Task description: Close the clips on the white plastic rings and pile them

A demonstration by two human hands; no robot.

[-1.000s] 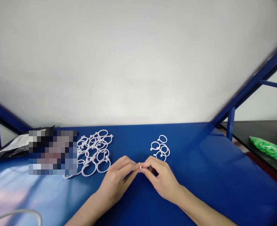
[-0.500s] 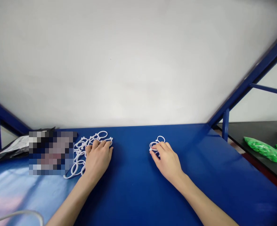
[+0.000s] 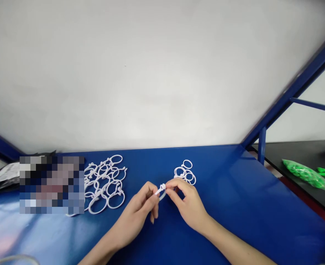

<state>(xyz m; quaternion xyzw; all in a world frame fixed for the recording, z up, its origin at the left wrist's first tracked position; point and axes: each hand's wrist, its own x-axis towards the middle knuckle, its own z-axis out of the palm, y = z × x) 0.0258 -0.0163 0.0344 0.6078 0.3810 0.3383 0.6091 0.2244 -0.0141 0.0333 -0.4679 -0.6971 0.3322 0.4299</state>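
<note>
Over the middle of the blue table, my left hand point(image 3: 143, 206) is closed on a small white ring point(image 3: 161, 195) with a knob-like end. The fingertips of my right hand point(image 3: 188, 200) pinch that ring at its knob, so both hands touch the same piece. Part of the ring is hidden behind my left fingers. To the left lies a spread of several similar white rings point(image 3: 107, 184), overlapping one another. Just beyond my right hand is a smaller group of white rings point(image 3: 184, 172), partly covered by that hand.
A black plastic package point(image 3: 2, 178) with a white label lies at the far left, beside a blurred-out patch. The blue table point(image 3: 223, 176) meets a pale wall behind. Blue frame bars point(image 3: 262, 143) rise at right, past which a bag of green pieces point(image 3: 303, 173) sits on a dark surface.
My left hand has moved right from the large pile to the middle, now with a ring. My right hand has shifted slightly left and nearer from the small group and joined it.
</note>
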